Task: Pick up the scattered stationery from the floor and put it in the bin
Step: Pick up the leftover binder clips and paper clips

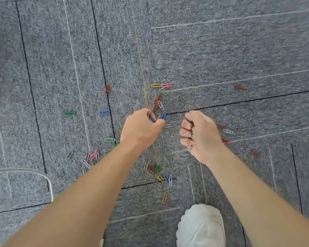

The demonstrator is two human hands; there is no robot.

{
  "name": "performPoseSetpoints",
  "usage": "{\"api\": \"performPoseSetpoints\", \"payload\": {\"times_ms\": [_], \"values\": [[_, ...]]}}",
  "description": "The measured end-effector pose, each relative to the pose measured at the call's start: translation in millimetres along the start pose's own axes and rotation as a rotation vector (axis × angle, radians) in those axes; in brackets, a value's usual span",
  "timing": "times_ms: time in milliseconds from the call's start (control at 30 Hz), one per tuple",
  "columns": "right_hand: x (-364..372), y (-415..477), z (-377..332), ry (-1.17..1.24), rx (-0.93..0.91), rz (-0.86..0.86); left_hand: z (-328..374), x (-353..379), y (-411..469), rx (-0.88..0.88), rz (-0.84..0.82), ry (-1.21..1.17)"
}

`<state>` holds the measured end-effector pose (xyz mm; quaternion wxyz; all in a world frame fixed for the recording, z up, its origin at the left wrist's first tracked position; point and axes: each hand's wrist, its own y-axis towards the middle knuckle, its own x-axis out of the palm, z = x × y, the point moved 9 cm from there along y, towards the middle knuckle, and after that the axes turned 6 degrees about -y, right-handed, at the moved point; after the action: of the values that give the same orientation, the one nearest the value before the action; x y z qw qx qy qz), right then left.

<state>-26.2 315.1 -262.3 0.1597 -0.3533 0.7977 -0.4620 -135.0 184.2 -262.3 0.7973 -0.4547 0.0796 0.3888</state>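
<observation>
Head view.

1. Task things: coloured and silver paper clips (157, 172) lie scattered on the grey carpet (221, 50), most of them around and between the 2 hands. More lie toward the near edge of the floor beside a white shoe (202, 227). I do not see the bin. A pale curved line (34, 172) sits at the near left, and I cannot tell what it is.

2. Left hand (141, 126): low over the carpet, fingers curled, fingertips pinching a few clips. Blue and silver wire shows at the tips.

3. Right hand (200, 134): curled into a fist around a bunch of clips. Silver loops show between the fingers. It holds its load clear of the carpet, as far as I can judge.

4. Deciding relation: a silver clip (169, 125) lies in the gap between the hands, long axis running left to right. It is just beside the left thumb and apart from the right knuckles, so the left hand is nearer. A blue clip (164, 115) lies just beyond the left fingertips, long axis pointing away from me and tilted slightly right.

5. Judgement: the gathering step is in hand and well short of done. I would take the silver clip with the left hand, pinching across its short axis.
</observation>
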Motion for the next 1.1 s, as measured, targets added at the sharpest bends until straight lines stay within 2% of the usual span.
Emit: {"api": "performPoseSetpoints", "payload": {"times_ms": [133, 333, 467, 567, 767, 900, 1100], "values": [[3, -8, 5, 0.052, -0.035, -0.06, -16, 3, -18, -0.011, -0.089, -0.327], [12, -26, 39, 0.35, 0.082, -0.201, -34, 9, -47, -0.156, -0.186, -0.564], [18, -44, 58, 0.513, 0.104, -0.287, -43, 21, -63, -0.331, -0.255, -0.78], [15, -54, 69, 0.623, 0.094, -0.293, -43, 29, -76, -0.373, -0.323, -0.91], [5, -71, 90, 0.596, 0.084, -0.265, -58, 25, -102, -0.3, -0.29, -0.955], [6, -82, 107, 0.557, 0.149, -0.295, -77, 19, -120, -0.315, -0.266, -0.981], [14, -107, 123, 0.59, 0.235, -0.336, -104, -3, -150, -0.362, -0.292, -1.25]]}}
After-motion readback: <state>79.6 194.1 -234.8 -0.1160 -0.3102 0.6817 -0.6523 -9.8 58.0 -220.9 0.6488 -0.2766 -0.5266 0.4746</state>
